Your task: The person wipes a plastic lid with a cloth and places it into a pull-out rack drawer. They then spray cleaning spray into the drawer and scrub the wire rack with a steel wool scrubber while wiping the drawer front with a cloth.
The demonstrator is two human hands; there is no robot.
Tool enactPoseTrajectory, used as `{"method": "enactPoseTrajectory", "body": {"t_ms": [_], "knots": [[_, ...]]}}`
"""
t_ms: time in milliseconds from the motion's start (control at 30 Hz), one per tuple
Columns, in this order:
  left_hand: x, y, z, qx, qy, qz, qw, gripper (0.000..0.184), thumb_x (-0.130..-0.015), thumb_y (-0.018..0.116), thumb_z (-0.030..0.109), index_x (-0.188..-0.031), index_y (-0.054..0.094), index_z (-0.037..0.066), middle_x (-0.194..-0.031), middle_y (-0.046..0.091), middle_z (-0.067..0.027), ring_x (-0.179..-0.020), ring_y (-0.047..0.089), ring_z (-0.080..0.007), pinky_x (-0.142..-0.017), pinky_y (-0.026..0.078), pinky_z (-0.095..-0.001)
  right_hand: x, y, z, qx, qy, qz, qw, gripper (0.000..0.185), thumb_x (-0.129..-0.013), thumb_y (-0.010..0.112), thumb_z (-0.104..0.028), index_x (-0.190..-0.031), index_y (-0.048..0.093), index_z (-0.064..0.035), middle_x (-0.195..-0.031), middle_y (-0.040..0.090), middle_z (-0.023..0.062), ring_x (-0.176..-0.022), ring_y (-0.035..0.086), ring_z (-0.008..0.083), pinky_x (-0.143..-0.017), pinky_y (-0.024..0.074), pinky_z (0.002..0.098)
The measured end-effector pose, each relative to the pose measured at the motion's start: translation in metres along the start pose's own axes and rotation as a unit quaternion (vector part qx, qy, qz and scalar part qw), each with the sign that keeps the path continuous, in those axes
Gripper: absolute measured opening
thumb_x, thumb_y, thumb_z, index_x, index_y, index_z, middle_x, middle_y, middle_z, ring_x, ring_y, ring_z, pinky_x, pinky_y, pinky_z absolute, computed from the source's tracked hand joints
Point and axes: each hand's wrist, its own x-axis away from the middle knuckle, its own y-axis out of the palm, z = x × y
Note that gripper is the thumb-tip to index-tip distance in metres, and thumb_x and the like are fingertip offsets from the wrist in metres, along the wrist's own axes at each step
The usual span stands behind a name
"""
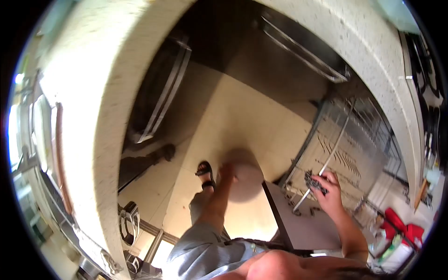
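My right hand (330,192) is closed around a dark, fuzzy mesh scouring pad (315,183). The pad presses against a long pale rod (337,145), which slants across a glossy panel (359,158) with a wire frame. Farther left, my left hand (227,172) reaches down by a round grey-brown object (246,182), perhaps a stool or bucket. That hand is small and smeared, so its fingers cannot be made out, nor whether it touches the round object.
A pale speckled counter (109,93) curves around me. Dark cabinet fronts carry metal handles (165,93) and sit above a tan floor (233,112). A flat grey-brown surface (310,224) stands beside my right forearm. Red items (406,228) lie at the right.
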Motion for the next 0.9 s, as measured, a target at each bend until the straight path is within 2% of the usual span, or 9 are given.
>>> {"method": "enactPoseTrajectory", "body": {"t_ms": [33,67,133,433,667,733,767,833,900], "knots": [[0.024,-0.004,0.003,0.007,0.023,-0.019,1.0,0.073,-0.055,0.078,0.034,-0.113,0.047,0.001,-0.108,0.054,-0.0212,-0.103,0.052,-0.0313,-0.086,0.043,-0.0387,0.001,0.001,0.001,-0.006,-0.003,0.007,1.0,0.032,-0.059,0.069,-0.003,-0.09,0.064,-0.0067,-0.081,0.05,0.008,-0.078,0.047,0.0241,-0.068,0.0414,0.0319],[0.0,0.062,-0.003,-0.013,0.014,0.0,1.0,0.066,-0.061,0.072,0.043,-0.113,0.05,0.01,-0.109,0.054,-0.0151,-0.102,0.052,-0.0288,-0.083,0.044,-0.0407,0.002,0.002,0.002,-0.012,-0.003,0.012,1.0,0.032,-0.059,0.069,-0.003,-0.09,0.064,-0.0064,-0.081,0.05,0.0079,-0.078,0.047,0.024,-0.068,0.0413,0.032],[0.014,0.068,-0.004,0.016,0.01,-0.013,1.0,0.061,-0.063,0.069,0.041,-0.112,0.05,0.01,-0.107,0.054,-0.0148,-0.101,0.053,-0.0287,-0.083,0.044,-0.0404,0.004,0.003,0.003,-0.015,-0.029,0.019,0.999,0.031,-0.059,0.069,-0.003,-0.09,0.064,-0.0059,-0.08,0.049,0.0081,-0.078,0.047,0.0237,-0.068,0.0408,0.0314],[0.062,0.058,0.008,0.13,0.0,0.017,0.991,0.042,-0.074,0.058,0.034,-0.106,0.054,0.007,-0.101,0.058,-0.0136,-0.096,0.055,-0.0285,-0.081,0.045,-0.0392,0.006,0.007,0.009,-0.049,-0.006,0.006,0.999,0.028,-0.063,0.066,-0.003,-0.091,0.062,-0.0021,-0.084,0.049,0.0093,-0.084,0.047,0.0252,-0.076,0.0391,0.0315],[0.138,-0.006,0.008,0.217,0.028,0.108,0.97,0.03,-0.082,0.049,0.028,-0.101,0.056,0.005,-0.097,0.06,-0.0127,-0.092,0.057,-0.0284,-0.079,0.045,-0.0382,0.01,0.006,0.019,-0.038,-0.021,0.025,0.999,0.029,-0.067,0.067,-0.008,-0.096,0.062,-0.0055,-0.089,0.051,0.0097,-0.088,0.048,0.0255,-0.08,0.0389,0.0322],[0.17,-0.034,0.005,0.24,0.048,0.124,0.962,0.028,-0.082,0.048,0.026,-0.1,0.057,0.007,-0.096,0.061,-0.011,-0.09,0.057,-0.0291,-0.079,0.045,-0.0383,0.009,0.005,0.028,-0.115,0.018,-0.033,0.993,0.03,-0.069,0.067,-0.009,-0.098,0.062,-0.0056,-0.088,0.051,0.0096,-0.086,0.049,0.0245,-0.079,0.0399,0.0316],[0.189,-0.045,0.004,0.255,0.075,0.146,0.953,0.028,-0.081,0.046,0.025,-0.1,0.058,0.007,-0.097,0.06,-0.0132,-0.092,0.056,-0.0301,-0.079,0.045,-0.0388,0.01,0.001,0.026,-0.121,-0.001,-0.033,0.992,0.029,-0.07,0.065,-0.005,-0.099,0.06,-0.0027,-0.082,0.053,0.0077,-0.077,0.053,0.0195,-0.072,0.0419,0.0277],[0.225,-0.066,0.002,0.27,0.099,0.173,0.942,0.029,-0.08,0.044,0.023,-0.1,0.059,0.008,-0.098,0.06,-0.0154,-0.093,0.055,-0.0311,-0.08,0.044,-0.0394,0.013,-0.009,0.019,-0.11,0.002,-0.038,0.993,0.03,-0.07,0.066,-0.005,-0.099,0.06,-0.0031,-0.082,0.053,0.0077,-0.077,0.053,0.0195,-0.071,0.042,0.0276],[0.262,-0.086,0.0,0.304,0.112,0.221,0.92,0.028,-0.073,0.048,0.015,-0.098,0.059,0.009,-0.096,0.061,-0.0144,-0.09,0.057,-0.0316,-0.078,0.045,-0.0376,0.02,-0.009,0.024,-0.09,0.02,-0.06,0.994,0.034,-0.068,0.067,-0.007,-0.102,0.061,-0.0064,-0.083,0.054,0.0093,-0.078,0.055,0.0209,-0.072,0.0429,0.0279]]}}
